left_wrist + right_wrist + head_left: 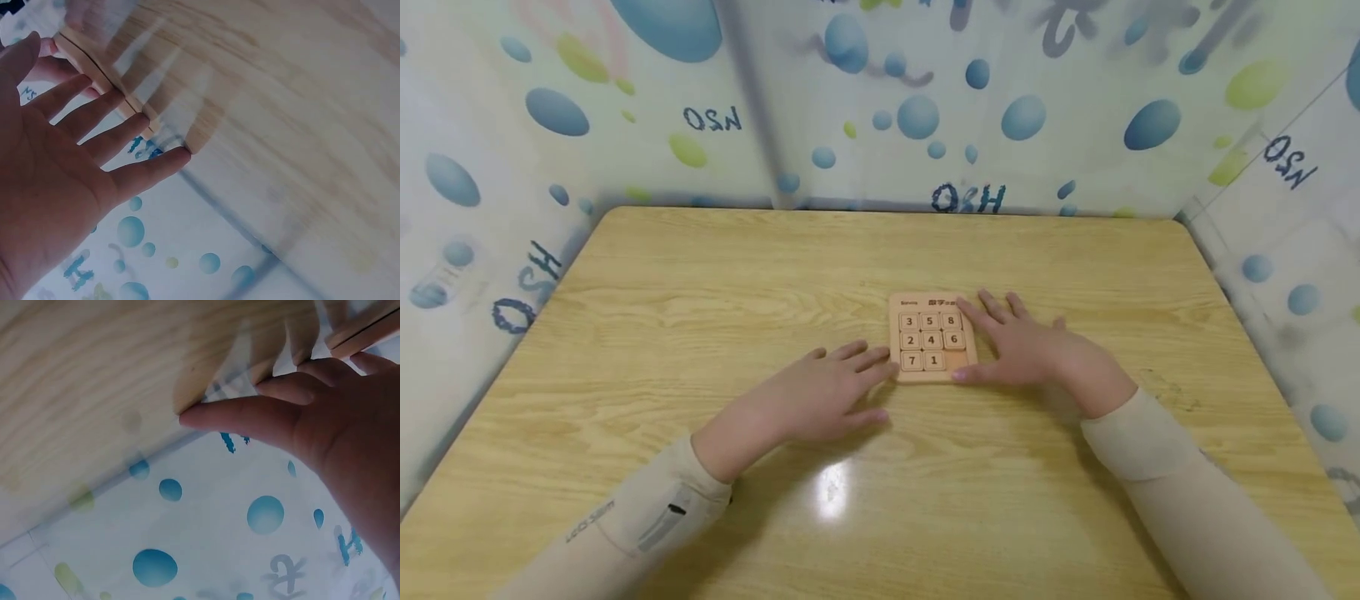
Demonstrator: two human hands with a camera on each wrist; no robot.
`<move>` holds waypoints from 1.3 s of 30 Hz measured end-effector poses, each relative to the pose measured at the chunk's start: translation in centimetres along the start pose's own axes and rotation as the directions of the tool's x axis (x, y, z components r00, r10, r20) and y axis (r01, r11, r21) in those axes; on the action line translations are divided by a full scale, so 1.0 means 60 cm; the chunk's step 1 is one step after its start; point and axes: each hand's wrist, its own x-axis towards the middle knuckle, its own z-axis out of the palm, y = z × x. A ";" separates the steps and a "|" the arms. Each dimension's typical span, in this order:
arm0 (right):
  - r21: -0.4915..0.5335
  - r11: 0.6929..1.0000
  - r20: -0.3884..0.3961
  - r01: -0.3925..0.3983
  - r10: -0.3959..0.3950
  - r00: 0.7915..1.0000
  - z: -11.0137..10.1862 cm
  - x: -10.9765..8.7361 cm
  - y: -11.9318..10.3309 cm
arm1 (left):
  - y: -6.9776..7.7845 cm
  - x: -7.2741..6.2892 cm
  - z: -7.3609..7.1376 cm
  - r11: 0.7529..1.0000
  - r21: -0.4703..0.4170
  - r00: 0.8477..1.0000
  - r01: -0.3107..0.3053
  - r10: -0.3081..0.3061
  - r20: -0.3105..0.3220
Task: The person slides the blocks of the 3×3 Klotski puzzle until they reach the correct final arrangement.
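Note:
A wooden sliding number puzzle [895, 321] lies flat on the table, its rows reading 3 5 8, then 2 4 6, then 7 1 with a vacant slot at the lower right. My left hand [823, 392] is beside its left edge, fingers extended and fingertips right at the frame. On the other side is my right hand [1030, 346], with the index fingertip at the upper right corner and the thumb at the lower right. The left wrist view shows the puzzle's side edge [94, 69] against the left fingertips. In the right wrist view only a corner of the puzzle [362, 334] shows.
The wood-grain table [737, 275] has a glossy top that reflects the hands. A light patterned wall covering [880, 158] with blue and green dots stands along its back edge and sides. Long pale sleeves [1195, 475] cover both forearms.

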 end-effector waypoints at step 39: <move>0.057 0.998 0.005 -0.035 0.035 0.999 -0.004 -0.003 -0.005 | 0.065 0.039 -0.012 0.998 0.054 1.000 -0.012 0.011 0.020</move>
